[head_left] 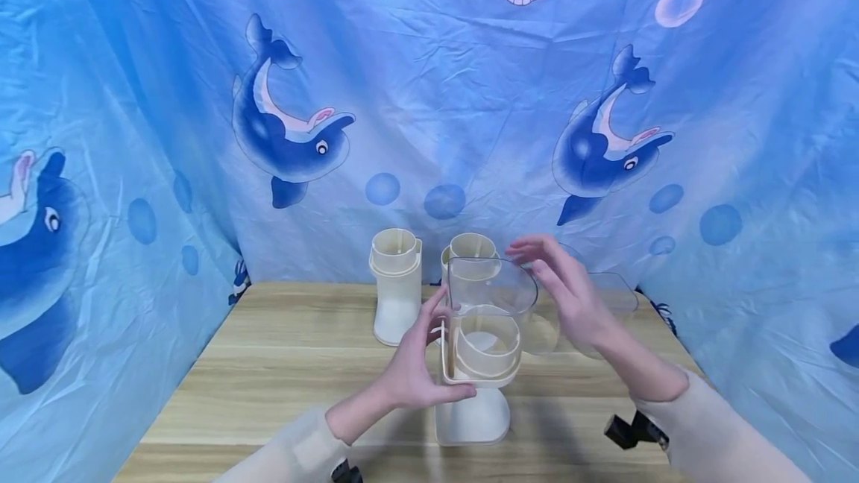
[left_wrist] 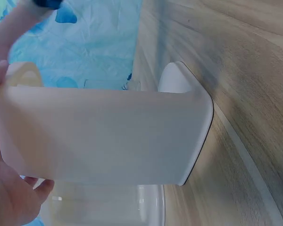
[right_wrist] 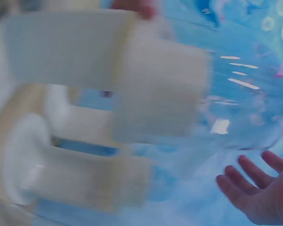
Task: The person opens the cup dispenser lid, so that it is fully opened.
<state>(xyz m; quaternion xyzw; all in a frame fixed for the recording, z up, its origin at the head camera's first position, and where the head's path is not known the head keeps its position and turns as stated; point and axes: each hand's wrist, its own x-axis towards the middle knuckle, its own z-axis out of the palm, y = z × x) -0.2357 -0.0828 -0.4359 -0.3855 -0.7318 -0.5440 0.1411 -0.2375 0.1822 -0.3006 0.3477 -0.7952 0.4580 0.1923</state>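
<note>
A white pet-feeder-like stand (head_left: 473,420) with a round cream inner ring stands upright on the table. A clear plastic container (head_left: 493,285) sits on its top, its wide rim upward. From the left, my left hand (head_left: 419,367) grips the stand's upper part, thumb across the front and fingers along the side; the left wrist view shows that hand at the edge of the white body (left_wrist: 94,136). My right hand (head_left: 567,289) is raised beside the clear container's rim, fingers loosely spread. In the right wrist view, nothing is held in it.
Two similar white stands are behind, one at the left (head_left: 397,304) and one partly hidden at the middle (head_left: 473,244). Another clear container (head_left: 617,293) lies behind the right hand. A wood-grain table (head_left: 288,349) meets a blue dolphin-print cloth (head_left: 429,133) at the back and sides.
</note>
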